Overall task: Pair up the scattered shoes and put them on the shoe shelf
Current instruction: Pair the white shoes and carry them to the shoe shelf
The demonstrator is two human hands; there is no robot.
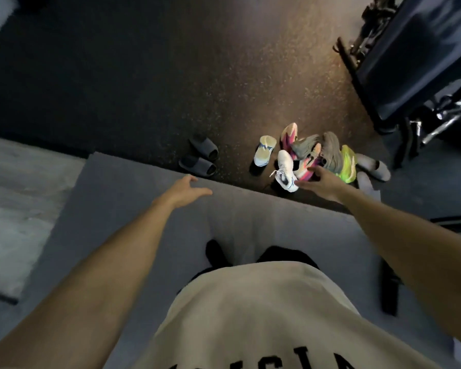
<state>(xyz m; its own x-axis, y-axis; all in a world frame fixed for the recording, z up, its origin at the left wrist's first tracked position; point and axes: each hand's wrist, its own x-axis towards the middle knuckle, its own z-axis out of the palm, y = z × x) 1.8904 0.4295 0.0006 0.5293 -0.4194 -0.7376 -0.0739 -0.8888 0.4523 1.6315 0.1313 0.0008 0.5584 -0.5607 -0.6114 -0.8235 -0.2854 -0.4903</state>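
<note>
Dark speckled floor (149,83), grey mat (123,198) at my feet. Shoe pile (320,155) heaped just past mat edge — white sneaker (284,171) nearest. My right hand (321,183) hovers over it, fingers spread, gripping nothing; left hand (185,190) open over mat. Sneaker looks light, soft-sided — I'd grip by heel collar. Dark slides (201,158) paired nearby. Shoe shelf not in view.

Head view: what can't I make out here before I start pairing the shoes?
- Shoe shelf: not in the head view, so its place is unknown.
- Shoe pile: shoes overlap, and the right hand covers part of it; count and pairs are unclear.
- Grey slide on the far right: a second one below it is hidden behind the right arm.
- Right hand: contact with the white sneaker is too blurred to tell.
</note>
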